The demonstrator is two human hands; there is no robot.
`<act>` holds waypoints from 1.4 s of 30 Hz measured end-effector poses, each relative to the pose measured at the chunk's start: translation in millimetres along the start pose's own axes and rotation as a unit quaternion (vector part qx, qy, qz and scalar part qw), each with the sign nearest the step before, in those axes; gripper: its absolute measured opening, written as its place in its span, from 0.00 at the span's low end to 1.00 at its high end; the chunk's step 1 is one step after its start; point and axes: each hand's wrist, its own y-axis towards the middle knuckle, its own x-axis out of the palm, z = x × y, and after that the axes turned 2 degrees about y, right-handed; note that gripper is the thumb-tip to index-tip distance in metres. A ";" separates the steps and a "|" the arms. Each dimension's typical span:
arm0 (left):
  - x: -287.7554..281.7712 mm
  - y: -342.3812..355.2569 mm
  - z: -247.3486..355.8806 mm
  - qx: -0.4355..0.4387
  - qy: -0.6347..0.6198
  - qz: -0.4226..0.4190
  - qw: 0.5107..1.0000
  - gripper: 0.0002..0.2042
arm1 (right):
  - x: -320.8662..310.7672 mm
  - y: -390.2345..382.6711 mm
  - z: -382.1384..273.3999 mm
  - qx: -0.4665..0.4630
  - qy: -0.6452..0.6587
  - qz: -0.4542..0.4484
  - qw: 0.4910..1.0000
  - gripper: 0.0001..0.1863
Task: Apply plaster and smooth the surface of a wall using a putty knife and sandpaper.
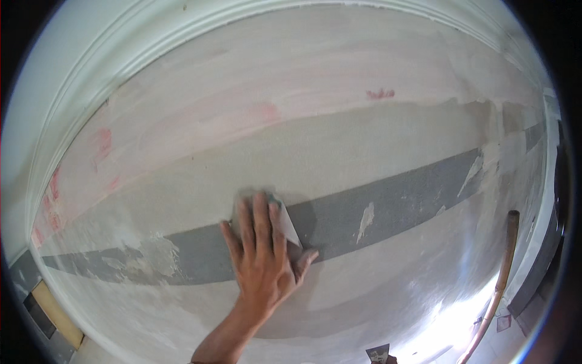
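My left hand (262, 261) lies against the wall (339, 158), back toward me, fingers stretched upward and thumb out to the right. Under its palm and fingers is a thin, pale flat piece (288, 225) with a pointed corner, greenish near the top; the hand covers most of it, so its kind cannot be made out. It sits across the upper edge of a dark grey band (388, 209). At the bottom edge, a putty knife (378, 353) shows its blade upward. Beside it, just a sliver of my right hand (393, 360) shows, closed at the knife's lower end.
Smoothed plaster surrounds the grey band, with pinkish, red-marked plaster (260, 112) above. White moulding (91, 73) runs along the top and left. A wooden pole (504, 273) leans at the right, near bright glare. A yellowish panel (57, 312) stands at lower left.
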 end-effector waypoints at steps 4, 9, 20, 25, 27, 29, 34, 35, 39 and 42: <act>10.2 -60.9 8.8 0.008 -0.053 -0.014 0.998 0.44 | 3.5 -3.1 -7.5 0.020 -0.010 -0.027 0.999 0.10; 6.5 2.8 18.8 -0.019 -0.015 0.029 0.999 0.49 | 2.6 -12.7 -31.3 0.023 0.078 -0.159 0.984 0.08; 8.1 -62.7 27.5 -0.020 -0.071 -0.020 0.997 0.48 | 4.5 -9.8 -80.5 -0.009 0.076 -0.152 0.985 0.18; -4.8 17.1 0.8 -0.045 -0.083 0.025 0.995 0.41 | 62.7 -6.8 -153.3 -0.039 0.208 -0.092 0.973 0.27; -4.4 -16.2 22.9 -0.053 -0.080 -0.047 0.994 0.43 | 63.9 16.9 -143.4 -0.207 0.249 -0.109 0.940 0.36; 8.8 -67.4 24.6 -0.002 -0.069 -0.040 0.997 0.42 | 68.4 30.8 -151.0 -0.343 0.114 -0.112 0.926 0.39; 8.3 -79.5 32.4 0.050 -0.047 -0.081 0.994 0.41 | 84.8 13.9 -231.2 -0.548 -0.047 -0.021 0.835 0.43; 4.9 -78.2 31.2 0.049 -0.030 -0.094 0.994 0.41 | 86.4 13.1 -230.9 -0.550 -0.047 -0.023 0.834 0.43; 8.3 -81.6 13.6 0.052 -0.053 -0.050 0.996 0.40 | 92.8 17.8 -215.9 -0.512 -0.008 0.004 0.859 0.39; 4.5 -30.5 -3.9 0.029 -0.064 0.000 0.998 0.40 | 89.5 25.3 -206.8 -0.491 0.017 0.023 0.870 0.37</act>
